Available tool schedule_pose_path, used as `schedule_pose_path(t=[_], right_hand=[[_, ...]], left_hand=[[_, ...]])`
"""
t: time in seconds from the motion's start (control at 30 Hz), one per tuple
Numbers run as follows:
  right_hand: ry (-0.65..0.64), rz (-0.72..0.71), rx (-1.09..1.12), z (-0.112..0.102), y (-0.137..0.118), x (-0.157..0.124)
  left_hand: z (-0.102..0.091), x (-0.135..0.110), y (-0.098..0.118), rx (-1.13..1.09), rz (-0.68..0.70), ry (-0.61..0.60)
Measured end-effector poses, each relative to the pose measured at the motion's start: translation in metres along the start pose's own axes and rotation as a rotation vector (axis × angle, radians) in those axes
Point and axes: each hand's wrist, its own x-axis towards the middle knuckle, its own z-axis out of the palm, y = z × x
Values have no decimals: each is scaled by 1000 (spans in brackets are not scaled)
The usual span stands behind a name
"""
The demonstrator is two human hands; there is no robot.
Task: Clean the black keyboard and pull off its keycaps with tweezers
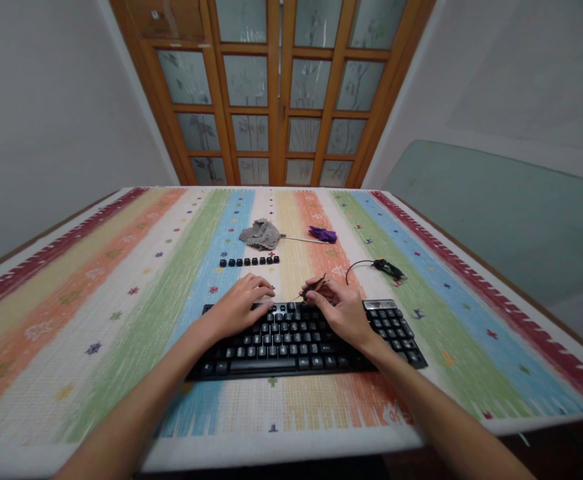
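Observation:
A black keyboard [311,340] lies on a striped cloth near the table's front edge. My left hand [238,307] rests on its upper left rows, fingers curled over the keys near the top edge. My right hand [338,310] sits over the upper middle of the keyboard and pinches a small dark tool [314,289] whose tip points at the top row. A short row of loose black keycaps [249,261] lies just beyond the keyboard.
A grey rag [261,233], a thin stick with a purple tuft [322,234] and the keyboard's black cable and plug [386,268] lie farther back. The striped cloth [121,300] covers the table. A wooden glazed door [276,93] stands behind.

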Motion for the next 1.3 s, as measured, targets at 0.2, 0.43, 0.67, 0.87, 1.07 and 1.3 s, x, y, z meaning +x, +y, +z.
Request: schedule_pose_path(t=[0.2,0.43,0.67,0.87,1.07,1.3], right_hand=[[45,67,101,10,1,-3],[74,75,73,16,-3,-6],[76,111,101,18,-4,-3],[67,143,130,19,-4,-1],[95,149,121,21,1,-2],[37,81,31,24,5,-4]], left_hand=[[4,-7,7,45,-13,-48],[7,-10,12,112,25,-39],[7,-10,12,132,35,-43],[4,-12,10,131,26,-91],[9,-14,7,168,45,-80],[8,-13,7,182,29,-110]])
